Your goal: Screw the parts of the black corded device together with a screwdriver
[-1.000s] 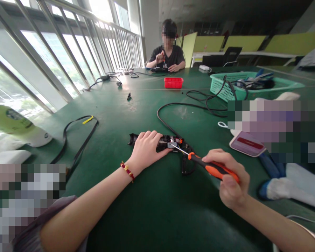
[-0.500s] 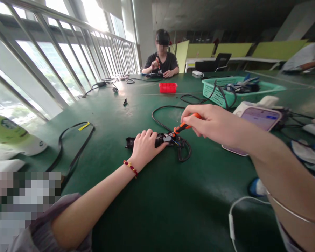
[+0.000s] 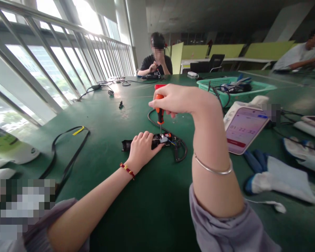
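On the green table lies a black corded device (image 3: 156, 140), long and tube-shaped, with its right end opened so that wires and a grey part show. My left hand (image 3: 142, 148) is wrapped over its middle and presses it to the table. An orange and black screwdriver (image 3: 160, 115) stands upright in my right hand (image 3: 170, 99), gripped round the handle from above. Its metal tip reaches down to the opened end, by the grey part (image 3: 163, 139). A black cord (image 3: 185, 150) curls from that end. Which kind of device it is, I cannot tell.
A phone showing a timer (image 3: 245, 129) leans at the right, near gloves (image 3: 275, 175). Behind it sits a green basket (image 3: 265, 91) of cables. A small black part (image 3: 121, 104) and a black strap (image 3: 72, 159) lie leftward. Another person (image 3: 156, 63) sits opposite.
My right hand has moved left and up, turning the screwdriver from a slant to upright over the device. My left hand keeps its hold. The person opposite has raised a hand to the face.
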Demonstrator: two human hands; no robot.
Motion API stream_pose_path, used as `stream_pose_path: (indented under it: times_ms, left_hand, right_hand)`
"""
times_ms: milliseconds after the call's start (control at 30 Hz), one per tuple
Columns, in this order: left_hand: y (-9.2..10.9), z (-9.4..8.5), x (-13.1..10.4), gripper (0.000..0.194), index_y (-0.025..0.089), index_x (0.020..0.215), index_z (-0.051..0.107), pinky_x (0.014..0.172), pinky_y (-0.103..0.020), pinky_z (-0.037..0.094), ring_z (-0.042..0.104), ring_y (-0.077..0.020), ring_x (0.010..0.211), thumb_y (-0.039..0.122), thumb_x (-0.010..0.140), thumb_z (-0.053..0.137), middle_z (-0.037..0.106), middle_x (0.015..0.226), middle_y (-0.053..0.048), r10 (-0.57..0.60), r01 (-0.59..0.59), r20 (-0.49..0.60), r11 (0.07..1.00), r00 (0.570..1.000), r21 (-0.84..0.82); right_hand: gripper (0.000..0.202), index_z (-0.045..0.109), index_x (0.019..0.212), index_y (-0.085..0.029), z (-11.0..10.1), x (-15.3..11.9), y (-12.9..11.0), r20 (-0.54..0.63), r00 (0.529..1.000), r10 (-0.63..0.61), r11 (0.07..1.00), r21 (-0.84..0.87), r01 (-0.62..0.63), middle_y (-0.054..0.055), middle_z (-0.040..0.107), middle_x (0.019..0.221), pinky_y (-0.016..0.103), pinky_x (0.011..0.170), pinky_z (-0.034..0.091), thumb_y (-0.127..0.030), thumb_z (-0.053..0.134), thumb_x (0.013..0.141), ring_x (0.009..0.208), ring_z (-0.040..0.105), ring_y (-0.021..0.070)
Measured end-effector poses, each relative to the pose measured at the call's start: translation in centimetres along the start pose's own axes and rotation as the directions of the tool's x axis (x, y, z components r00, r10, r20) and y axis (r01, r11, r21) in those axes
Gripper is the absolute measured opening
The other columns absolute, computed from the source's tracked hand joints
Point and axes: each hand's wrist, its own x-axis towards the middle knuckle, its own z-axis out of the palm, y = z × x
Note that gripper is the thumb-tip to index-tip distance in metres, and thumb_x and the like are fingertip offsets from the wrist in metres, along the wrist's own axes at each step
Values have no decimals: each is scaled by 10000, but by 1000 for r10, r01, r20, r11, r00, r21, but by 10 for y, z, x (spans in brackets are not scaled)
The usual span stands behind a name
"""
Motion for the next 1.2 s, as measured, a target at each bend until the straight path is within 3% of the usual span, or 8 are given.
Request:
stream_pose_path:
  times_ms: [167,367,500,600,700,767,900,1200]
  left_hand:
    - [0,-1,0,401,155,922,574,722,-360,413,543,-254,871,518,865,416,595,890,-94,-2,2,9,1000,1000,-15]
    - [0,-1,0,389,158,914,571,722,-362,412,540,-253,856,511,868,414,589,873,-92,5,-5,5,1000,1000,-16]
    - [1,0,1,375,160,884,571,710,-360,421,541,-250,846,504,864,422,590,882,-94,5,-5,10,1000,1000,15]
    - [1,0,2,363,167,868,569,699,-356,424,542,-248,842,505,855,436,593,879,-91,0,0,8,1000,1000,22]
    - [1,0,3,371,167,869,567,698,-357,426,542,-251,847,513,855,433,590,871,-90,-1,1,7,1000,1000,15]
    - [1,0,3,381,164,877,568,698,-362,426,542,-254,847,517,857,425,589,874,-93,5,-5,11,1000,1000,5]
    - [0,0,2,393,160,896,570,704,-367,423,541,-256,842,521,860,419,586,873,-94,8,-8,15,1000,1000,-3]
    - [1,-1,2,390,156,890,574,706,-369,423,543,-258,842,514,861,421,583,874,-95,6,-6,23,1000,1000,-5]
  right_hand:
    - [407,515,641,-192,13,-7,-10,-168,984,52,998,-24,-57,50,556,637,310,562,380,-469,371,902,588,541,164]
    - [177,563,744,-197,14,-36,6,-177,981,-82,995,36,90,16,524,610,275,523,325,-325,493,844,533,482,132]
    - [138,594,793,-216,11,-52,33,-144,989,-40,996,73,51,5,555,622,267,490,308,-304,500,841,504,482,123]
    - [335,557,627,-206,9,-50,45,-116,993,3,999,37,1,6,514,535,265,475,288,-385,437,883,472,449,119]
    - [397,516,529,-194,8,-38,44,-212,976,54,997,-35,-63,4,436,470,271,484,279,-440,515,841,476,440,130]
    - [301,545,586,-199,8,-31,40,-221,974,44,998,-34,-53,-5,442,480,275,501,289,-389,559,820,481,447,130]
    - [79,573,764,-215,10,-27,34,-206,969,-136,990,2,140,-10,545,616,259,496,321,-269,627,745,516,471,116]
    - [297,536,653,-194,9,-39,32,-201,977,-71,996,32,79,-3,468,520,265,507,313,-386,477,872,490,446,113]
